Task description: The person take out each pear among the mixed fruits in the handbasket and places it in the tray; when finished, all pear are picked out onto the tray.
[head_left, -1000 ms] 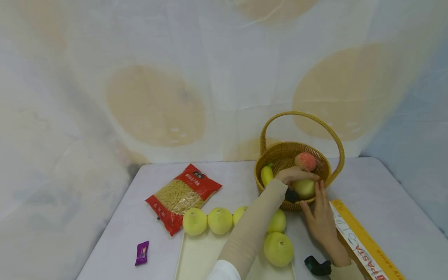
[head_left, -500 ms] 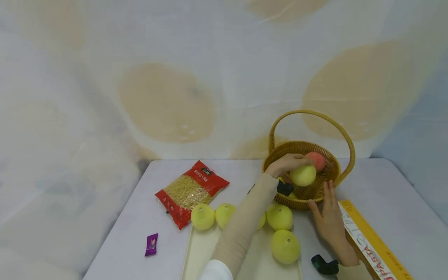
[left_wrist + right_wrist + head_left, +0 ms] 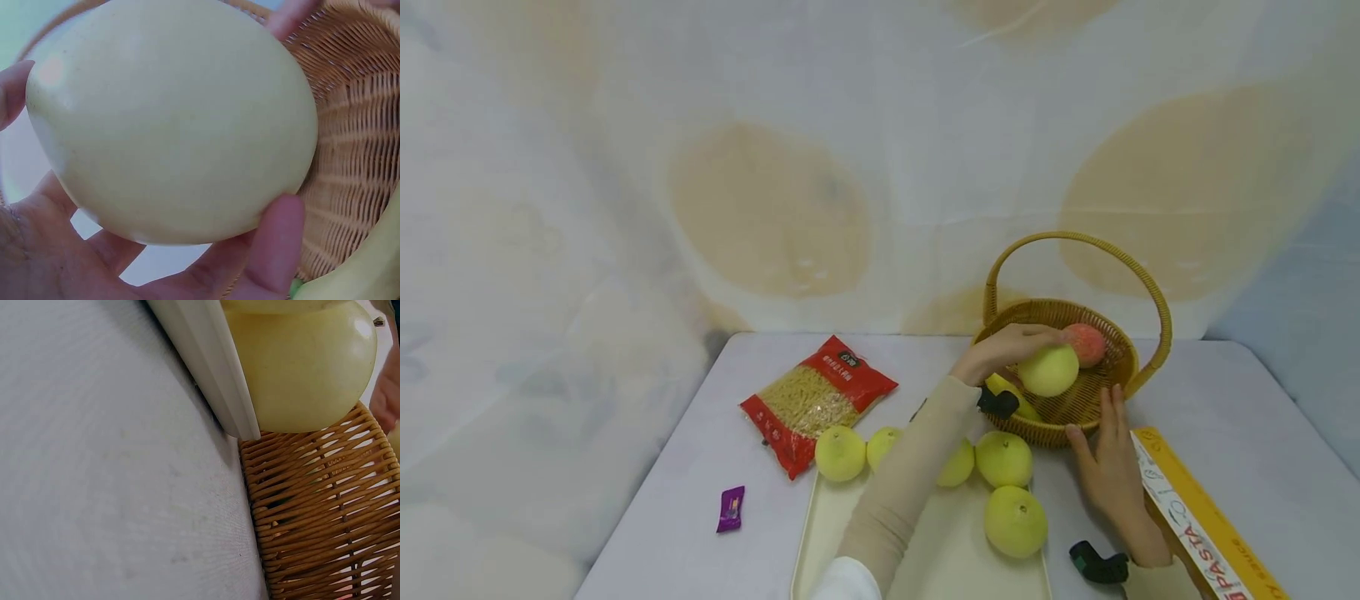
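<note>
In the head view, my left hand [image 3: 1011,346] reaches into the wicker basket [image 3: 1052,435] and grips a round yellow-green fruit [image 3: 1048,372]. Its thumb and fingers curl round that fruit [image 3: 175,125] in the left wrist view. Beside it in the basket are a pink peach [image 3: 1086,345] and a yellow banana [image 3: 1011,392], partly hidden by the left wrist. With fingers straight, my right hand [image 3: 1112,479] lies against the basket's near right side, fingertips at the rim.
A cream tray [image 3: 955,558] bears several similar fruits [image 3: 1016,522] along its edges, partly behind the left forearm. A red pasta bag [image 3: 818,404] and purple packet [image 3: 731,509] lie left. Right of the right hand lies a long pasta box [image 3: 1206,517].
My left hand has raised the round fruit from the basket's near side and shifted it left, uncovering more of the basket floor. My right hand stays at the rim. The head view has turned slightly left.
</note>
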Demonstrator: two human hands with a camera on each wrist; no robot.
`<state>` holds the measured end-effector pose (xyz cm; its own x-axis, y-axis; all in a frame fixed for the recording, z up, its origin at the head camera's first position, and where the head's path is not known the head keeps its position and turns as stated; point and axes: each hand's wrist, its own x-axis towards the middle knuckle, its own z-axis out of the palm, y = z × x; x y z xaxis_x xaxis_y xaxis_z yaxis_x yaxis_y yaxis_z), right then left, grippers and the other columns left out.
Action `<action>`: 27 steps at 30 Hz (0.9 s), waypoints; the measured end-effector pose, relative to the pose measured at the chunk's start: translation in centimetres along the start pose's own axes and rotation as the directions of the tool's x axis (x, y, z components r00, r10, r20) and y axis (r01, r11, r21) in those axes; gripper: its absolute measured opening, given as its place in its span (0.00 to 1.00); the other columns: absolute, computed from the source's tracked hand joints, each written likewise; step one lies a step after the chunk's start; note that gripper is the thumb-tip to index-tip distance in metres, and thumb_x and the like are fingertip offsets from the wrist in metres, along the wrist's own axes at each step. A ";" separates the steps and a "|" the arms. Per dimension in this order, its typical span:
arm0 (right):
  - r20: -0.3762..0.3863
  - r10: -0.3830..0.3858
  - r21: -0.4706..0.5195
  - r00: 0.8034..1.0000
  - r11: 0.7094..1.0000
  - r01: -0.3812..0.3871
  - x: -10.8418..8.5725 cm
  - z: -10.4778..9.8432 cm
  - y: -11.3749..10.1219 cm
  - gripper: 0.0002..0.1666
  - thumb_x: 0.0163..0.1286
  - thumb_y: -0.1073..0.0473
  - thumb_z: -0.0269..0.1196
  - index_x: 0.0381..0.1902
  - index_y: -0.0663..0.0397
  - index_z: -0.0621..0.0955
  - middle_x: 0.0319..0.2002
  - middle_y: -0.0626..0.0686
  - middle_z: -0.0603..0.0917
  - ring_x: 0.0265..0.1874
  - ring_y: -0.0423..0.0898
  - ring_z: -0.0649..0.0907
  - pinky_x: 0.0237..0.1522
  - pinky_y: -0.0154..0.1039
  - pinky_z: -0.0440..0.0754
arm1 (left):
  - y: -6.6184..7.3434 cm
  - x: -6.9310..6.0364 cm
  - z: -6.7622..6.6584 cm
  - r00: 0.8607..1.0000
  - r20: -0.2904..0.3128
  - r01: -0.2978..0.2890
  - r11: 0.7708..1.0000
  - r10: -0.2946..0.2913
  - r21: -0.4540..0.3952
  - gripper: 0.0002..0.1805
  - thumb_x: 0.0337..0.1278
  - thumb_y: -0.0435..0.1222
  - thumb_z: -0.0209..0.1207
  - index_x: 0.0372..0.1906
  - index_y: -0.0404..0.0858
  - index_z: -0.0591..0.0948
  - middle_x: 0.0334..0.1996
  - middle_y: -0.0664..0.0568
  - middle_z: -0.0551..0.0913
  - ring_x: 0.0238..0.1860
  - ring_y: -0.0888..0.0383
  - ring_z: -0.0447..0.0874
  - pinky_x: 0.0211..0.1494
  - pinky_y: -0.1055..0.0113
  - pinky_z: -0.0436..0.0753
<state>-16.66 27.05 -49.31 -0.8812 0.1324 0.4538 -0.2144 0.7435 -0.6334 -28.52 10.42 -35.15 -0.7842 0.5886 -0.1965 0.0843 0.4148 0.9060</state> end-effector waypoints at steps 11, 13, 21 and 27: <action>-0.005 -0.024 -0.013 1.000 1.000 0.024 -0.1 0.2 0.1 0.43 0.77 0.49 0.49 0.77 0.62 0.43 0.77 0.66 0.40 0.74 0.69 0.48 0.70 0.68 0.48 | -2.9 -6.5 -0.5 0.988 -0.043 -0.149 0.988 0.150 0.025 0.22 0.67 0.56 0.50 0.62 0.59 0.77 0.58 0.58 0.78 0.41 0.63 0.78 0.36 0.62 0.84; -0.007 -0.021 -0.013 1.000 1.000 0.021 -0.1 0.2 0.0 0.43 0.77 0.49 0.50 0.77 0.61 0.43 0.77 0.66 0.40 0.74 0.68 0.47 0.70 0.68 0.48 | -3.3 -7.3 -0.4 0.989 -0.040 -0.143 0.989 0.144 0.028 0.22 0.68 0.57 0.50 0.62 0.59 0.77 0.57 0.57 0.78 0.38 0.63 0.78 0.34 0.59 0.86; 0.015 -0.001 -0.016 1.000 1.000 0.001 -0.3 0.3 -0.1 0.44 0.78 0.48 0.49 0.77 0.62 0.43 0.77 0.65 0.39 0.74 0.69 0.47 0.69 0.69 0.49 | -4.7 -10.4 -0.3 0.982 0.009 -0.189 0.980 0.189 0.059 0.21 0.71 0.53 0.48 0.64 0.55 0.76 0.58 0.57 0.79 0.28 0.64 0.74 0.29 0.63 0.82; 0.000 -0.008 -0.013 1.000 1.000 0.008 -0.2 0.2 -0.1 0.43 0.78 0.47 0.48 0.77 0.61 0.43 0.77 0.65 0.39 0.74 0.69 0.48 0.69 0.69 0.49 | -5.5 -12.2 0.0 0.976 -0.004 -0.216 0.976 0.217 0.038 0.20 0.72 0.50 0.48 0.62 0.55 0.77 0.58 0.57 0.78 0.33 0.66 0.74 0.28 0.68 0.80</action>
<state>-16.58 26.85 -49.48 -0.8792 0.1266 0.4593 -0.2163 0.7529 -0.6215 -19.46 0.96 -37.77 -0.7497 0.6618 0.0061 0.2755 0.3038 0.9120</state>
